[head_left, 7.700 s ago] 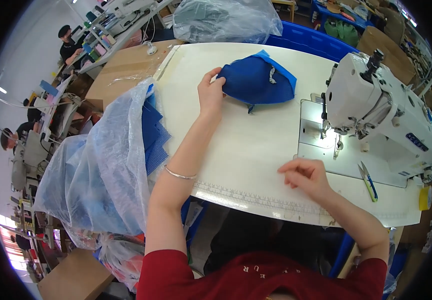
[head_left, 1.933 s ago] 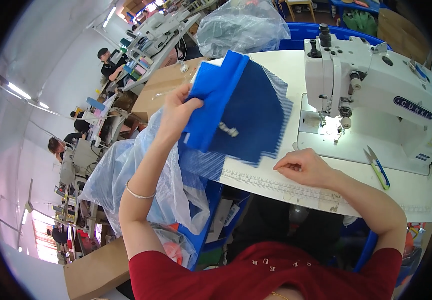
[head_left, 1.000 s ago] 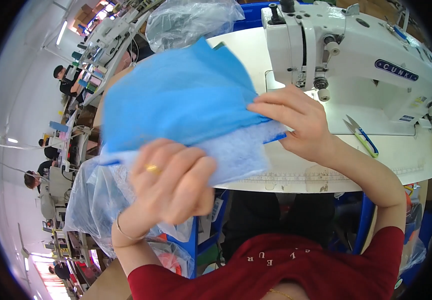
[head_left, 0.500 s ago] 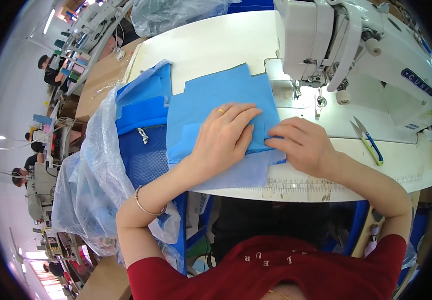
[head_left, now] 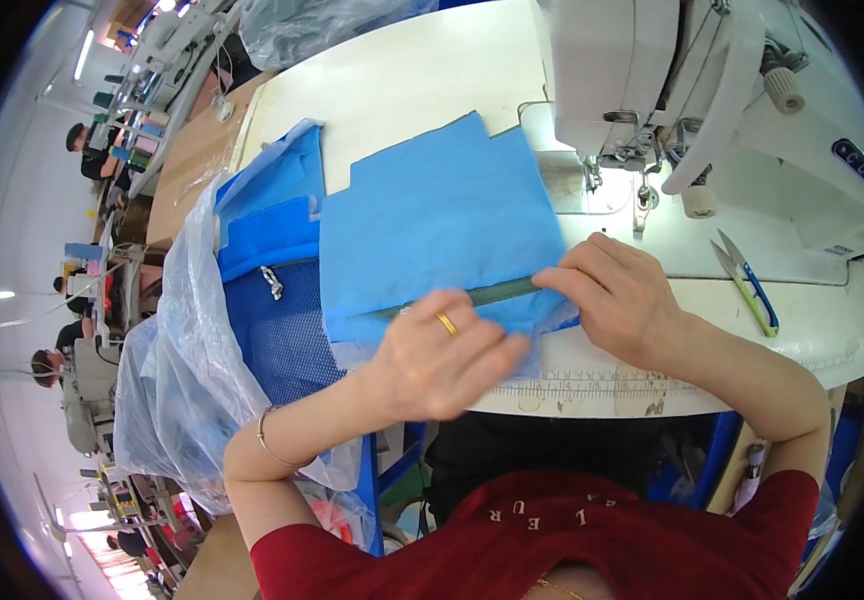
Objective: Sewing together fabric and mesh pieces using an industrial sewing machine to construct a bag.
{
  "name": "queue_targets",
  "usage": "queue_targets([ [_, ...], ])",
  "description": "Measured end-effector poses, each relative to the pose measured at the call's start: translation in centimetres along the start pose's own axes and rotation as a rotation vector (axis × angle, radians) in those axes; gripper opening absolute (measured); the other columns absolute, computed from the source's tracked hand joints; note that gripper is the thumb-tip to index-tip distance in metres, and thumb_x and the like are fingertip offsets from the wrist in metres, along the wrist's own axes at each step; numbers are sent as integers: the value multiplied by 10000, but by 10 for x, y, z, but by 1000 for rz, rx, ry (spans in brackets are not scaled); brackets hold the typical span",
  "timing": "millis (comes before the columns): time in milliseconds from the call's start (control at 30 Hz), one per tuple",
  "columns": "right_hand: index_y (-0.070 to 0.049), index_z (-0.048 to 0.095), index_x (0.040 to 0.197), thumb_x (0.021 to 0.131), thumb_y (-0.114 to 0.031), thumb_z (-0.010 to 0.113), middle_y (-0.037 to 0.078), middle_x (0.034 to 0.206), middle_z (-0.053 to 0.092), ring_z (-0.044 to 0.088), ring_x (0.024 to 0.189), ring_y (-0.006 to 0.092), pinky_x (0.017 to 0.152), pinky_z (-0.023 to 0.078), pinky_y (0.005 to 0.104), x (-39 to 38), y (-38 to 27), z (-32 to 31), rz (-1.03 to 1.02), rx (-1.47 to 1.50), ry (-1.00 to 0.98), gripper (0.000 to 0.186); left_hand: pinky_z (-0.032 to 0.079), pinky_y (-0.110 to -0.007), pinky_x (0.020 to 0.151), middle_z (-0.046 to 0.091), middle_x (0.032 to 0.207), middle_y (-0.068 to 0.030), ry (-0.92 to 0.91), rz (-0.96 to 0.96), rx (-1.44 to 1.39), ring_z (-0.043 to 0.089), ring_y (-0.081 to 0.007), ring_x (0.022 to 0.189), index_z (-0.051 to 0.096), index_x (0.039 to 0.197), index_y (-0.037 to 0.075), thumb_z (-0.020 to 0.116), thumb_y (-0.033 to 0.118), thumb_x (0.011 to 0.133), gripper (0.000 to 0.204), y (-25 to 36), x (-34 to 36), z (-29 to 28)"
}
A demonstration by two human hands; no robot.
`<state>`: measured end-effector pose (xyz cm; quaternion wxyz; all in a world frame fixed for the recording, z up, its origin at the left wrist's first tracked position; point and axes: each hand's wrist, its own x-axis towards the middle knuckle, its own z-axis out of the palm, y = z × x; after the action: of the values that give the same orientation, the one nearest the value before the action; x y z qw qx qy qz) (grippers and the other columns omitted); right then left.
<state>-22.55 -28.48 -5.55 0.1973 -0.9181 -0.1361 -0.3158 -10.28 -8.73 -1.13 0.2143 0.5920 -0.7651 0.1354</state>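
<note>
A light blue fabric piece (head_left: 432, 215) with notched far corners lies flat on the white sewing table. Along its near side runs a narrow dark green strip (head_left: 504, 291). My right hand (head_left: 624, 300) is closed at the right end of that strip, pinching the fabric edge between thumb and fingers. Over the near edge of the fabric is my left hand (head_left: 447, 355), its fingers bent and smeared by motion, so its grip is unclear. Pale sheer material (head_left: 352, 354) shows beneath the near edge.
A white sewing machine (head_left: 622, 80) stands at the far right, its presser foot (head_left: 644, 197) beyond my right hand. Open thread snips (head_left: 747, 283) lie to the right. Blue mesh fabric (head_left: 277, 320) with a zipper pull and clear plastic (head_left: 187, 370) are at left. A printed ruler (head_left: 602, 383) follows the near edge.
My left hand has moved toward me from the middle of the fabric to its near edge. The dark green strip now shows. My right hand stays at the right edge.
</note>
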Motion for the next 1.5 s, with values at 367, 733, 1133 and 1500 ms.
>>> queue_targets([
  [367,-43,546,867,650,-86,645,54,819,479,532,752,186,573,471,279,-1,3,2,-64,-53,37,242,502,-355,652,652,963,-121,-26,-391,28,629,-261,764,605,1147,-20,787,167,631,578,19,35,11],
  [733,-42,570,830,629,-86,641,26,754,483,498,687,159,531,407,228,2,7,3,-163,-389,146,217,533,-328,702,672,966,-119,115,-289,125,661,-237,821,650,998,-10,718,8,641,364,10,18,33],
  [1133,-10,595,802,629,-88,638,40,760,496,519,751,175,591,452,276,3,16,4,-139,-365,49,195,523,-339,623,675,869,-119,13,-348,-100,658,-258,747,657,928,16,688,129,779,190,9,34,24],
  [1500,-20,617,838,655,-96,642,21,719,481,521,690,141,517,399,251,-13,-1,-7,-198,-375,-13,200,455,-411,862,591,1181,-100,22,-296,19,571,-288,1048,618,1105,51,647,70,793,314,-34,31,55],
])
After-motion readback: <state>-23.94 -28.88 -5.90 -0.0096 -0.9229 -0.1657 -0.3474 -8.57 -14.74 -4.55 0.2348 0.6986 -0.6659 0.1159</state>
